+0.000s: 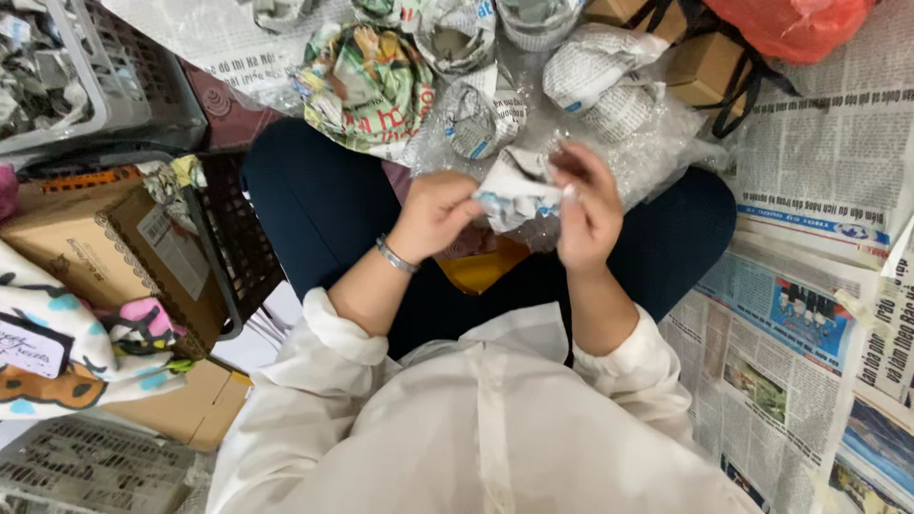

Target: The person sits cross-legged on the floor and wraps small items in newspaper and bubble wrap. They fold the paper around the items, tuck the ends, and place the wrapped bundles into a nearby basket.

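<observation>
**Holding a newspaper-wrapped bundle over the lap**

Sitting cross-legged on the floor, the person wears a white shirt [476, 419] with sleeves pushed up and dark trousers [324, 209]. A metal bracelet [396, 255] sits on the left wrist. The left hand [436, 211] is closed, fingers pinching the left edge of a small newspaper-wrapped bundle [514, 195]. The right hand [586, 205] grips the bundle's right side, thumb and fingertips pressed on the paper. The bundle sits between both hands, above the lap, touching both. Under it lies a yellow object [481, 269], only partly visible.

Beyond the hands, a sheet of bubble wrap [657, 143] carries several more wrapped bundles [600, 81], with a colourful crumpled sheet [367, 86] beside them. To the person's left stand a dark plastic crate [238, 247] and a cardboard box [105, 247]. Newspaper sheets [809, 314] cover the floor on the right. Farthest off, an orange plastic bag [795, 24] rests on a strapped cardboard box [700, 62].
</observation>
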